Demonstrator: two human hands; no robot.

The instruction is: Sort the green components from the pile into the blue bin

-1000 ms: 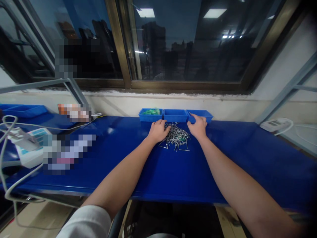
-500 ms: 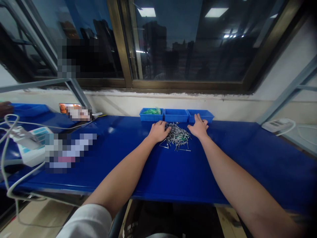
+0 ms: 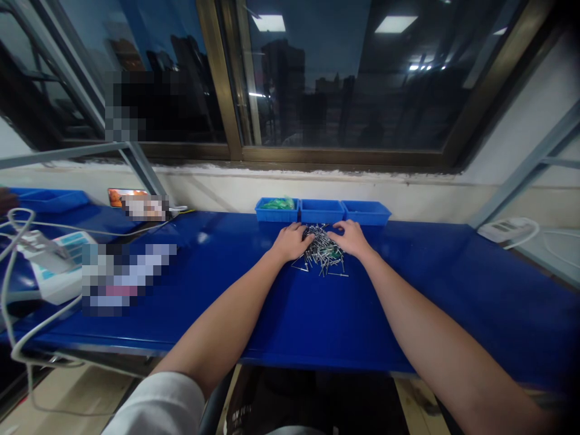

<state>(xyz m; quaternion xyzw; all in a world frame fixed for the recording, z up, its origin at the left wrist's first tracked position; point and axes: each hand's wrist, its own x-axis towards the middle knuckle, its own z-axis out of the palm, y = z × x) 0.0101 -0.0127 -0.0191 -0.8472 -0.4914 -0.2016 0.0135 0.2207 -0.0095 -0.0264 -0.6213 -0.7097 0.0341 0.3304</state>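
Note:
A heap of silvery blind rivets (image 3: pixel 322 251) lies on the blue tabletop, with something green among them on the right side. My left hand (image 3: pixel 291 241) rests against the heap's left edge, fingers curved along it and thumb apart over the metal. At the opposite edge, my right hand (image 3: pixel 352 238) touches the rivets, its thumb and fingers apart. Neither hand grips anything. Part of the heap is hidden by the fingers. A few loose rivets stick out at the front.
Behind the heap stand a blue bin with green bags (image 3: pixel 277 205), a middle blue bin (image 3: pixel 322 210) and a right blue bin (image 3: pixel 366 212). A white scale (image 3: pixel 63 266), cables and a phone (image 3: pixel 127 196) sit left. Another person's blurred hand (image 3: pixel 6 199) is at far left.
My right hand has come left and inward, from in front of the right bin to the heap's right edge. My left hand has barely moved.

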